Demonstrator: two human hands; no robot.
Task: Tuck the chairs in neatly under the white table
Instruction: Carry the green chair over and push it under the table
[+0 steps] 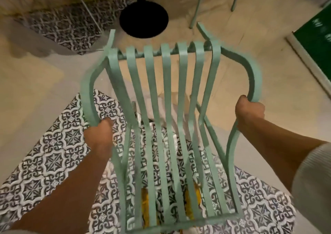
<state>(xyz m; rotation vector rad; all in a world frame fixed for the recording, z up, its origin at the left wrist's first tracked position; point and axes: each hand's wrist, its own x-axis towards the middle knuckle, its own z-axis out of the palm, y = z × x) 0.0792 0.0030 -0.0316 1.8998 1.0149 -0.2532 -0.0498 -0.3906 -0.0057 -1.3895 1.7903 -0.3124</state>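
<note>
Chair (166, 108), mint-green slatted metal, fills frame centre, just below the black pedestal base (143, 19) at top centre. Judged rigid and moderately heavy; armrests offer the best hold. Left hand (100, 131) and right hand (249, 111) each have fingers wrapped closed around an armrest. Patterned tile floor (53, 162) lies beneath.

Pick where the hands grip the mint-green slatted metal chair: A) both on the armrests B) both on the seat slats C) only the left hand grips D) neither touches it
A: the left hand and the right hand each close around an armrest of the mint-green slatted metal chair.
</note>
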